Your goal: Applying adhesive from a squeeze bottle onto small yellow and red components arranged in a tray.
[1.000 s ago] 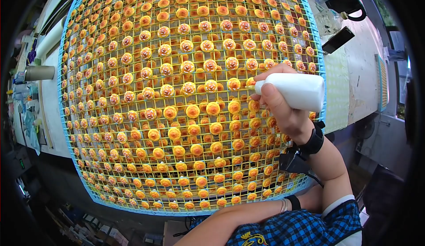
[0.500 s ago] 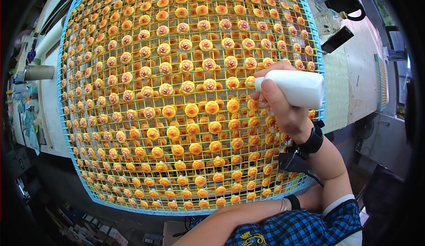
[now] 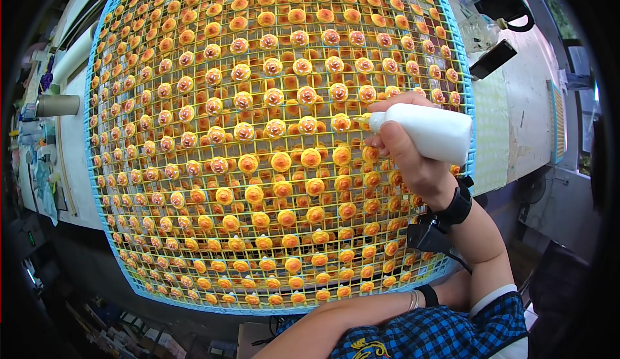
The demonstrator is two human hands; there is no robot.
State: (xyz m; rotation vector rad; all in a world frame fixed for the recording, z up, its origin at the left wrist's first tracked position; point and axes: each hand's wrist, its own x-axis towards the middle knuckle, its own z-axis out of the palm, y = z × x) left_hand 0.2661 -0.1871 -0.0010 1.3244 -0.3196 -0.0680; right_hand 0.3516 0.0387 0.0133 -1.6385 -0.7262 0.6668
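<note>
The right hand point(image 3: 407, 158) grips a white squeeze bottle point(image 3: 429, 133), nozzle at an orange piece point(image 3: 340, 122) near the grid tray's point(image 3: 462, 81) right edge. Left hand: hidden, state unknown. Next piece likely requires precise nozzle alignment.

A white squeeze bottle point(image 3: 431, 133) lies sideways, its yellow nozzle tip touching a small orange piece point(image 3: 341, 122) on the wire rack point(image 3: 155, 297).

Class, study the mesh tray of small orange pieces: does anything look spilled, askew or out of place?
Nothing stands out. The orange pieces sit in even rows across the blue-rimmed mesh tray, and the right hand holds a white squeeze bottle over them without visible spills.
</note>
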